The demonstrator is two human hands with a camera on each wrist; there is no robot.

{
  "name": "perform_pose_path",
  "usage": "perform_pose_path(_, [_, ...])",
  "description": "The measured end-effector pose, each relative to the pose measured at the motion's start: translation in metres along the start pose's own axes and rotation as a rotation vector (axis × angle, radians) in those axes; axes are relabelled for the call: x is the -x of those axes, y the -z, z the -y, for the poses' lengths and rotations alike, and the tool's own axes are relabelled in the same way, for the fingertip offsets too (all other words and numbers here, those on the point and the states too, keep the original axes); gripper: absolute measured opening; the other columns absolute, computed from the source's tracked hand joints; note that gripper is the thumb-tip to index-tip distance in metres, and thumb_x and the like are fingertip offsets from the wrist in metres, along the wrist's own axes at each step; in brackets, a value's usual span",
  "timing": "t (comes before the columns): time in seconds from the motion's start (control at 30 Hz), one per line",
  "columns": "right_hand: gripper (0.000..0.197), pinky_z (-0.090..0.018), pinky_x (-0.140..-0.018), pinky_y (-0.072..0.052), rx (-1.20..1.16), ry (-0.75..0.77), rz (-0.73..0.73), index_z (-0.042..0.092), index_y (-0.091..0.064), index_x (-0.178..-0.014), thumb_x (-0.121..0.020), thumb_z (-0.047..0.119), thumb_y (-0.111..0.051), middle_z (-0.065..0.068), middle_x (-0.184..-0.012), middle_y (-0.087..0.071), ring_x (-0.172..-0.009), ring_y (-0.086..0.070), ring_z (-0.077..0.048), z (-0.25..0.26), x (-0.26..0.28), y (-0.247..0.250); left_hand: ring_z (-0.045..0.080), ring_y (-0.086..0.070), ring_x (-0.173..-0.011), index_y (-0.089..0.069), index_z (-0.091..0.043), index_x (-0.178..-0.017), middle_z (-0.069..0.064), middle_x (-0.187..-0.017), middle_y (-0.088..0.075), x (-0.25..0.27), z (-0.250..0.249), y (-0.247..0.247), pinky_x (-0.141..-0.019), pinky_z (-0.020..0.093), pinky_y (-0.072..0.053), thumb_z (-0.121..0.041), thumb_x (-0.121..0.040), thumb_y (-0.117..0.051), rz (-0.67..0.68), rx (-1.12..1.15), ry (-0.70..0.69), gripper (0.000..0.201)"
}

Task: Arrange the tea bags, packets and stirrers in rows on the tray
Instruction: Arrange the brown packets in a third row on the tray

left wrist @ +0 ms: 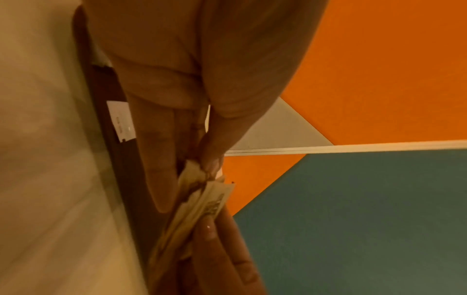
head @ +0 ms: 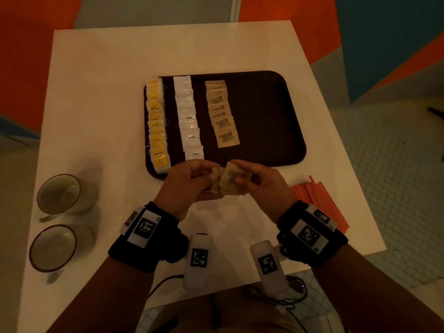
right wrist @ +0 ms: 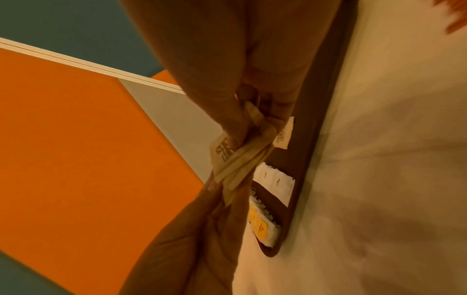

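A dark brown tray [head: 271, 111] on the white table carries three rows: yellow tea bags [head: 157, 123], white coffee packets [head: 188, 116] and brown sugar packets [head: 222, 114]. Just above the tray's near edge both hands hold a small stack of brown sugar packets [head: 228, 180]. My left hand [head: 192, 179] pinches the stack's left end, and my right hand [head: 254, 179] pinches the top packet between thumb and fingers. The wrist views show the same stack [left wrist: 199, 203] [right wrist: 240, 159] fanned between both hands. Orange stirrers [head: 314, 198] lie on the table to the right.
Two empty cups [head: 60, 193] [head: 54, 247] stand at the table's left edge. The right half of the tray is bare. Two white tagged devices [head: 198, 258] with cables lie near the table's front edge. Tiled floor lies beyond the right edge.
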State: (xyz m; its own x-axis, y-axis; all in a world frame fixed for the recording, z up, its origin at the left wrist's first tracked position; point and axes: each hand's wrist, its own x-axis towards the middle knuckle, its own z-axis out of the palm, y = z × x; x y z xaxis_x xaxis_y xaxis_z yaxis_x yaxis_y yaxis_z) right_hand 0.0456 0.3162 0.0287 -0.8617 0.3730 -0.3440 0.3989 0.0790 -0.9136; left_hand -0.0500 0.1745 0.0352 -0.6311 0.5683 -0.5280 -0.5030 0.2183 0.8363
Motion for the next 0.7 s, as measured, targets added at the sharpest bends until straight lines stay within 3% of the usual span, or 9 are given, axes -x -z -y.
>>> perform_pose_path(0.13, [0.041, -0.034, -0.085, -0.056, -0.056, -0.072, -0.038, 0.021, -0.056, -0.122, -0.085, 0.004, -0.060, 0.000, -0.110, -0.062, -0.104, -0.062, -0.016, -0.008, -0.009, -0.001, 0.023, -0.069, -0.089, -0.059, -0.008, -0.109, 0.011, -0.101, -0.068, -0.005, 0.006, -0.003, -0.072, 0.032, -0.059, -0.005, -0.091, -0.049, 0.000, 0.050, 0.055, 0.021])
perform_pose_path(0.23, [0.042, -0.030, -0.084, -0.056, -0.005, -0.081, -0.075, 0.015, -0.055, -0.122, -0.083, 0.004, -0.062, -0.005, -0.113, -0.062, -0.104, -0.062, -0.018, -0.010, -0.021, 0.003, 0.024, -0.066, -0.098, -0.058, -0.011, -0.114, 0.011, -0.107, -0.066, -0.016, 0.008, -0.008, -0.077, 0.033, -0.058, -0.002, -0.085, -0.058, -0.001, -0.013, 0.007, 0.031])
perform_pose_path(0.37, [0.041, -0.029, -0.084, -0.055, -0.005, -0.089, -0.058, 0.012, -0.056, -0.120, -0.082, -0.001, -0.061, -0.005, -0.119, -0.059, -0.106, -0.059, -0.016, -0.004, -0.049, 0.011, 0.028, -0.064, -0.096, -0.059, -0.014, -0.100, 0.004, -0.093, -0.063, -0.049, 0.010, -0.014, -0.078, 0.042, -0.057, 0.003, -0.083, -0.058, -0.127, -0.111, -0.085, 0.024])
perform_pose_path(0.5, [0.034, -0.036, -0.079, -0.057, -0.051, -0.195, -0.115, 0.010, -0.054, -0.111, -0.080, 0.000, -0.063, -0.008, -0.113, -0.062, -0.101, -0.062, -0.020, 0.000, -0.088, 0.021, 0.027, -0.063, -0.094, -0.056, -0.015, -0.088, 0.001, -0.089, -0.061, -0.086, 0.009, -0.017, -0.075, 0.037, -0.058, 0.001, -0.084, -0.058, -0.171, -0.112, -0.046, 0.017])
perform_pose_path(0.6, [0.027, -0.037, -0.075, -0.058, -0.078, -0.233, -0.114, 0.008, -0.053, -0.108, -0.083, -0.001, -0.060, -0.010, -0.107, -0.063, -0.096, -0.063, -0.023, -0.002, -0.115, 0.022, 0.027, -0.061, -0.099, -0.061, -0.012, -0.104, 0.010, -0.103, -0.064, -0.112, 0.006, -0.015, -0.083, 0.041, -0.055, -0.005, -0.083, -0.060, -0.223, -0.409, -0.115, 0.022])
perform_pose_path(0.7, [0.029, -0.034, -0.077, -0.058, 0.079, -0.201, -0.120, 0.011, -0.056, -0.112, -0.084, 0.003, -0.060, -0.009, -0.112, -0.062, -0.098, -0.063, -0.020, -0.009, -0.136, 0.021, 0.025, -0.059, -0.107, -0.057, -0.011, -0.121, 0.011, -0.119, -0.062, -0.131, 0.006, -0.013, -0.094, 0.040, -0.050, -0.004, -0.085, -0.056, -0.240, -0.553, -0.140, 0.037])
